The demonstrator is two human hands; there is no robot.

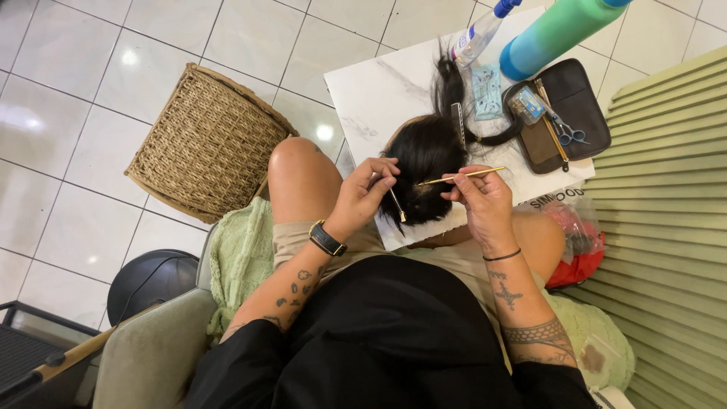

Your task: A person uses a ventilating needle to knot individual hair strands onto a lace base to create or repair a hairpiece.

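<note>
head view: right hand fingers grip a gold tool (left hand pinches black hair).

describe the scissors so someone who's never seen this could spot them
Start at the white marble-patterned board near the top of the view. At its right end lies an open dark brown pouch. The scissors rest on it: small, silver blades, pale blue finger loops, unlike the thin gold tools beside them.

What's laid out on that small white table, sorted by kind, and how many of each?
Hairpiece: 1
Bottles: 2, a clear spray bottle and a blue-green bottle
Dark tool pouch: 1
Scissors: 1
Comb: 1
Small blue packet: 1
Total: 7
</note>
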